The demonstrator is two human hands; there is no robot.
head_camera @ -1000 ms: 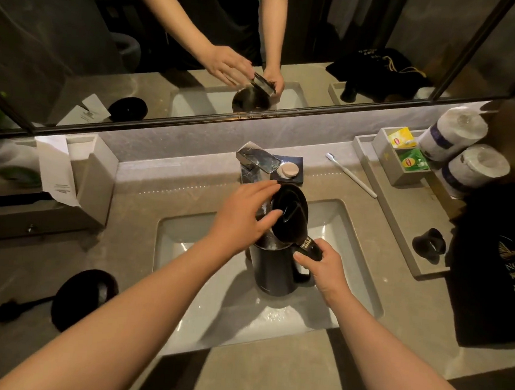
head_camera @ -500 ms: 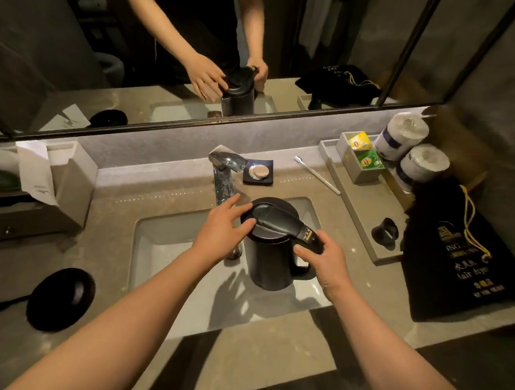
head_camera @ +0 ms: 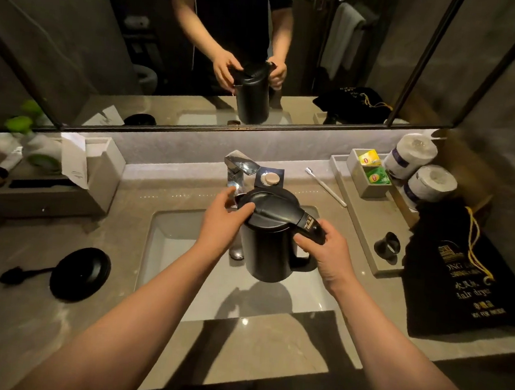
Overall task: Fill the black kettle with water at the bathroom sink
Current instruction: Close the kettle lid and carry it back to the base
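Tall black cylindrical electric kettle [head_camera: 269,250] was held clear of the white rectangular undermount sink basin [head_camera: 179,250], above its middle, just in front of the chrome angular faucet [head_camera: 238,170]. Lid was down.

Right hand [head_camera: 326,254] was wrapped on the kettle's handle, carrying the weight. Left hand [head_camera: 222,223] was curled on the lid's front edge by the spout, thumb on top.

Couldn't tell from this view how much water was inside, or whether the lid had latched.

Risks as I read them:
- Lid not clicked shut: any tilt on the way out would slop water over the beige stone counter [head_camera: 254,347].
- Whole load on one wrist: a wet handle could slip and drop the kettle into the basin.
- Lifting toward the left hand would put the spout close to the faucet body; a knock there would jolt the grip.
- Round black power base [head_camera: 80,273] sat on the counter to the left, corded. Drips off the kettle bottom onto its contacts would be the worst outcome.
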